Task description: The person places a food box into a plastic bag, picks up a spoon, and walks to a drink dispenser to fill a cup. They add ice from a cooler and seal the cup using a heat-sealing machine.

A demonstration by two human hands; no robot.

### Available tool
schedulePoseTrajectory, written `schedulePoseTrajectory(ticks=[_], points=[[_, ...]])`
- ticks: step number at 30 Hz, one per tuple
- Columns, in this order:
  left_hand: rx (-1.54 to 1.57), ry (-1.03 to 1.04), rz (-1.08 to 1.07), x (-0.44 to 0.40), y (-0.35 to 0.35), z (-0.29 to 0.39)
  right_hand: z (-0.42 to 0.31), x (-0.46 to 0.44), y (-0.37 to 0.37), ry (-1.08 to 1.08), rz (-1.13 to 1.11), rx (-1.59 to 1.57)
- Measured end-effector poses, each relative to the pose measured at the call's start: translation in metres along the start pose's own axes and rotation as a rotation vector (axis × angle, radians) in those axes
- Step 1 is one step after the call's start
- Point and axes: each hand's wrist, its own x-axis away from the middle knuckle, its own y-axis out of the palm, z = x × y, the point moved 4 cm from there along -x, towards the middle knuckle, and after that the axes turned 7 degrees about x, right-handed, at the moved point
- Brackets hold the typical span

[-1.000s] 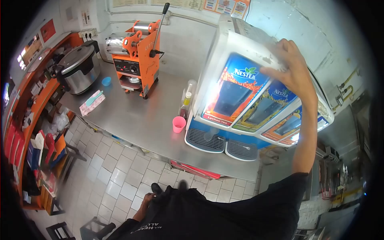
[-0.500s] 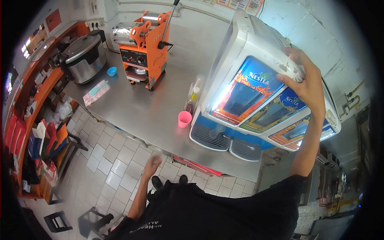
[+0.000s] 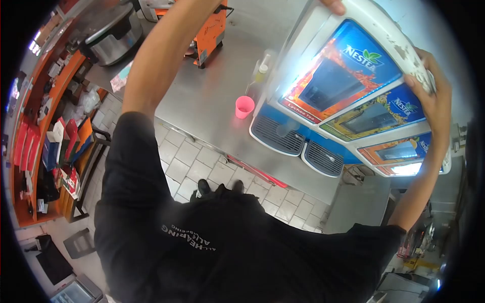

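Observation:
A white drink dispenser with lit Nestea panels stands on the steel counter. My right hand is closed on its worn upper edge at the right, thumb on the front and fingers over the top. My left arm reaches up out of the frame, and only a few fingertips of my left hand show, closed on the dispenser's upper left edge. A pink cup stands left of the dispenser, near a bottle with a yellow label. Two grey drip trays sit below the panels.
An orange sealing machine and a large steel pot stand on the counter, partly behind my left arm. Orange shelves with folders are at the left. Dark stools stand on the tiled floor.
My left hand has risen from low beside my body to the dispenser's top. My right hand stays on the upper edge. The view has shifted, so the dispenser appears higher and closer.

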Motion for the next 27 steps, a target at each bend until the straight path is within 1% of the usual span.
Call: schedulePoseTrajectory(ticks=[1,2,4,5,7,9,10,12,13,14,17,18,21,24,25,27], points=[[-0.111,0.03,0.041,-0.001,0.001,-0.002,-0.001,0.001,0.0,-0.006,-0.022,0.0],[-0.098,0.021,0.055,-0.003,0.0,-0.006,0.0,0.002,-0.002,0.021,-0.007,0.051],[-0.085,0.036,0.012,-0.009,0.001,-0.002,0.005,0.002,-0.004,0.092,0.017,0.196],[-0.076,0.025,0.017,-0.011,0.003,-0.005,0.01,0.003,-0.003,0.087,0.004,0.19],[-0.136,0.139,0.058,-0.008,0.007,-0.001,0.018,0.009,-0.008,0.192,0.049,0.339],[-0.119,0.08,0.058,-0.005,0.007,-0.004,0.019,0.018,-0.011,0.291,0.075,0.436],[-0.099,0.142,0.093,-0.008,0.008,-0.014,0.033,0.024,-0.015,0.254,0.005,0.324],[-0.097,0.113,0.117,-0.001,0.012,0.008,0.068,0.038,-0.027,0.18,-0.124,0.101],[-0.096,0.098,0.129,0.003,0.015,0.019,0.079,0.044,-0.031,0.147,-0.162,0.042],[-0.058,-0.12,0.187,0.006,0.02,0.039,0.09,0.049,-0.035,0.116,-0.202,-0.018],[0.023,0.137,0.127,0.007,0.013,-0.002,0.124,0.072,-0.048,0.261,-0.281,-0.023],[0.005,0.02,0.175,0.016,0.019,0.018,0.135,0.079,-0.052,0.308,-0.315,-0.024],[-0.105,-0.11,0.328,0.03,0.033,0.032,0.175,0.087,-0.066,0.283,-0.331,0.003],[-0.192,-0.125,0.382,0.033,0.043,0.033,0.191,0.085,-0.066,0.242,-0.298,-0.001],[-0.214,-0.121,0.386,0.032,0.045,0.032,0.172,0.083,-0.063,0.224,-0.272,0.183],[-0.253,-0.121,0.382,0.03,0.05,0.031,0.169,0.084,-0.065,0.205,-0.243,0.354]])
